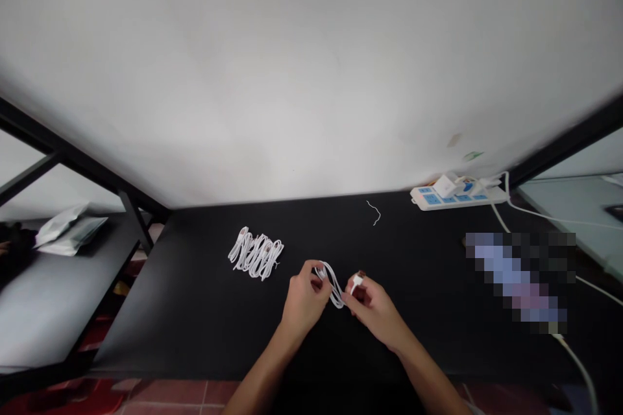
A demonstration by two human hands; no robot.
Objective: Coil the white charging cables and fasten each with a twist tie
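A coiled white cable (pixel 333 286) is held between both hands above the black table. My left hand (pixel 307 292) pinches the upper left side of the coil. My right hand (pixel 370 303) grips its lower right side, and a white connector end (pixel 357 281) sticks up by the fingers. Several bundled white cables (pixel 256 254) lie side by side on the table, to the left of my hands. A short thin white tie (pixel 374 213) lies near the wall.
At the back right, a white power strip (pixel 457 200) holds plugged-in adapters. A pixelated object (pixel 518 282) lies at the right with a cable running from it. Silvery packets (pixel 73 232) rest on a surface at the far left. The black table (pixel 195 324) meets a pale wall.
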